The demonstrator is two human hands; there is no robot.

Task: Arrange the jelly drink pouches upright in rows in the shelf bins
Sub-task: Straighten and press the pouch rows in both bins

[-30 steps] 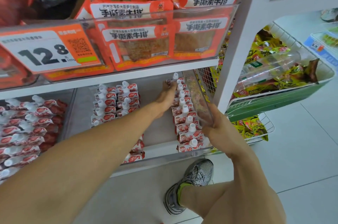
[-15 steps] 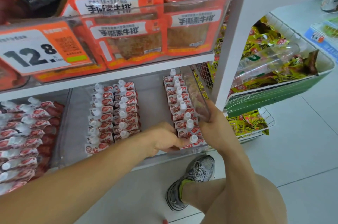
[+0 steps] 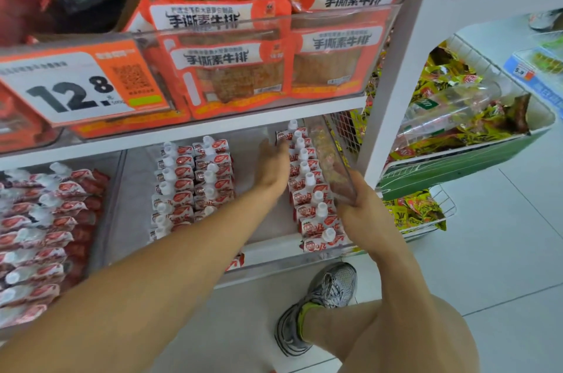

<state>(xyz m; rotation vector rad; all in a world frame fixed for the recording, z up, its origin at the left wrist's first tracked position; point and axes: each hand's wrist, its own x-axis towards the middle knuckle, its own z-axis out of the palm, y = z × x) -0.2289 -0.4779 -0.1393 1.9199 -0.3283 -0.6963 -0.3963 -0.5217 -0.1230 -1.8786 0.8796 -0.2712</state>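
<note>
So the person's crouched at the lower shelf, both arms reaching into a clear plastic bin (image 3: 268, 263). Left hand (image 3: 272, 164) is stretched out flat, fingers straight and together, laid against the left side of the right-hand row of jelly drink pouches (image 3: 307, 189), up toward the back of that row. Right hand (image 3: 362, 211) is curled around the bin's clear right wall (image 3: 330, 159) near the front corner, gripping it.

That right row stands upright with white caps up, running front to back along the wall. Over on the left of the same bin there's a double row of pouches (image 3: 195, 183), also upright, with a bare strip of bin floor between the two groups. One more pouch (image 3: 234, 263) sits at the bin's front edge, partly hidden behind the left forearm, can't tell how it's lying.

The next bin to the left holds a leaning pile of pouches (image 3: 39, 235). Shelf above has orange snack packs (image 3: 231, 68) and a 12.8 price tag (image 3: 76, 89). A grey sneaker (image 3: 320, 302) is planted on the floor below.
</note>
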